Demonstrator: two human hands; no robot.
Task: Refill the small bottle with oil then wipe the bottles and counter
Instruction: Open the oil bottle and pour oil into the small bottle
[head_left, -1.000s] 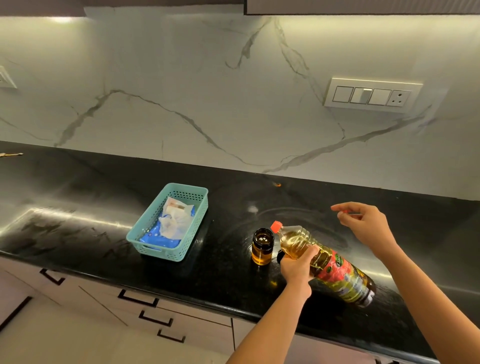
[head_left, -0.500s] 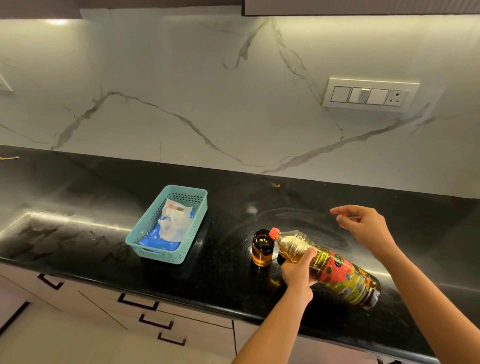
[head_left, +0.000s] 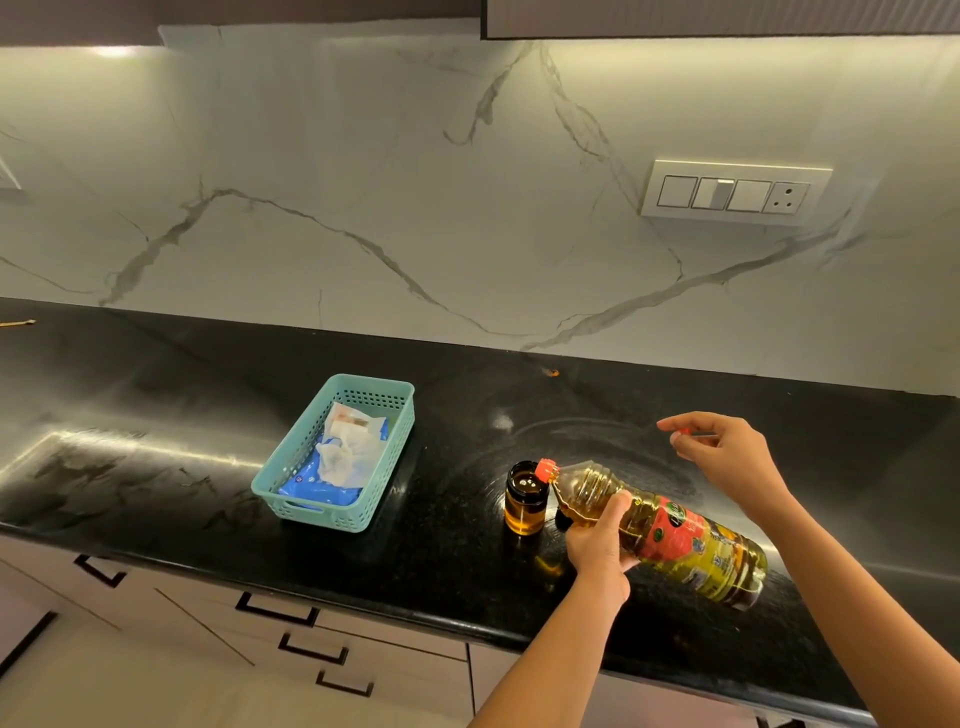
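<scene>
A small amber bottle (head_left: 525, 499) stands open on the black desk (head_left: 441, 519) as the left hand (head_left: 597, 545) tips a large oil bottle (head_left: 660, 530), red spout over its mouth. The right hand (head_left: 727, 457) pinches a small red piece. A teal basket (head_left: 337, 452) of wipes sits nearby.

Centre right of frame: left hand (head_left: 597, 545) grips tilted oil bottle (head_left: 675, 530), its red neck over the open small bottle (head_left: 525, 499) on black counter (head_left: 156, 415). Right hand (head_left: 727, 457), right of centre, pinches a small red item, raised. Centre left: teal basket (head_left: 291, 493) holding wipes (head_left: 343, 452).
</scene>
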